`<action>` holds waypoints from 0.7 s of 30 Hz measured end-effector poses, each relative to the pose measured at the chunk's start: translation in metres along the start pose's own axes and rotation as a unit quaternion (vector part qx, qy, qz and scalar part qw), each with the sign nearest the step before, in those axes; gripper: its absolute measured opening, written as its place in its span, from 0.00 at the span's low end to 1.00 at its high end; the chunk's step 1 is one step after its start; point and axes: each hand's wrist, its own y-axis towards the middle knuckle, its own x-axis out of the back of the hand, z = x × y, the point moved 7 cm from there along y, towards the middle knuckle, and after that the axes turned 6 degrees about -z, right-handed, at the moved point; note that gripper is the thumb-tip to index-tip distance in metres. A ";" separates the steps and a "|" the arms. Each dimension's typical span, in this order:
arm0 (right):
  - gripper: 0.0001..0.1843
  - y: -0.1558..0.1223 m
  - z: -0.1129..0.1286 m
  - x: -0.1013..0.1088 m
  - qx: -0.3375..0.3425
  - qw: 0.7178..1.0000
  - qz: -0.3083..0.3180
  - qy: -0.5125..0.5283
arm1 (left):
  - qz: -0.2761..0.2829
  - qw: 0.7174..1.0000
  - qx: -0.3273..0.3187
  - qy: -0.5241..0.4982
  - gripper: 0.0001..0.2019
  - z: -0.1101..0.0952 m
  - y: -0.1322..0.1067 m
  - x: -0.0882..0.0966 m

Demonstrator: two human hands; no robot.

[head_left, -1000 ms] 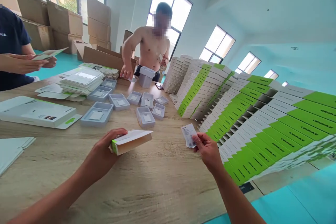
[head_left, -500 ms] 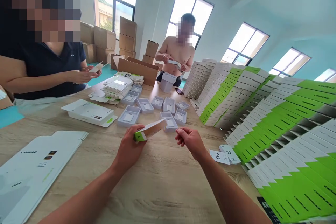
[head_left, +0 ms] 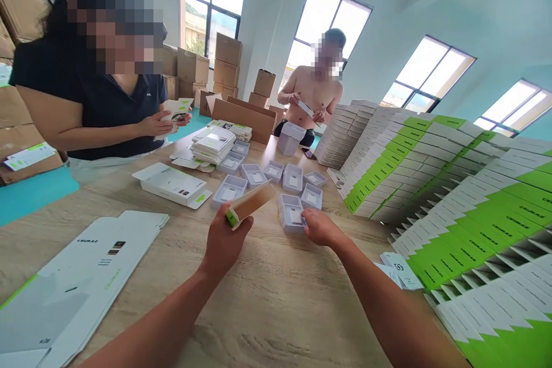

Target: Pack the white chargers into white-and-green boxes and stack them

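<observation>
My left hand point(head_left: 228, 238) is closed around a carton point(head_left: 252, 206) with green and white outside and bare brown inside, its open side tilted up. At the middle of the table, my right hand point(head_left: 321, 226) grips the right edge of a translucent plastic tray point(head_left: 291, 213) with small white pieces in it. Its fingertips are partly hidden behind the hand. Several similar trays stand close behind, among them one tray point(head_left: 311, 198) just beyond my right hand and another tray point(head_left: 229, 188) behind the carton.
Stacked green-and-white cartons point(head_left: 457, 213) wall off the right side, with cards point(head_left: 399, 270) at their foot. Flat carton blanks point(head_left: 86, 276) lie at left, near a folded carton point(head_left: 175, 184). Two co-workers handle packaging across the table: one person point(head_left: 112, 109) left, another person point(head_left: 314, 92) at the far end.
My right hand has reached forward from a pinch in the air to the tray's edge, and the tray has shifted slightly. My left hand keeps the carton. The view has swung left.
</observation>
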 end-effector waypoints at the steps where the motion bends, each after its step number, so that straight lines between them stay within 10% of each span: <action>1: 0.16 0.001 -0.002 -0.001 -0.007 1.000 0.013 -0.019 | 0.000 1.000 0.000 -0.002 0.23 0.000 0.000 0.000; 5: 0.16 0.003 -0.003 -0.002 -0.006 0.996 0.048 -0.074 | -0.008 1.000 -0.009 -0.001 0.22 0.000 0.002 0.002; 10: 0.48 0.036 0.003 -0.015 0.067 0.989 0.096 -0.085 | -0.011 0.999 -0.023 0.022 0.21 0.001 0.003 0.003; 14: 0.50 0.054 0.011 -0.020 0.128 0.981 0.130 -0.062 | -0.001 0.998 -0.052 0.045 0.18 0.000 0.004 0.002; 21: 0.48 -0.054 0.038 0.056 0.170 0.981 0.069 0.066 | 0.085 0.980 -0.169 0.068 0.23 -0.013 -0.007 -0.010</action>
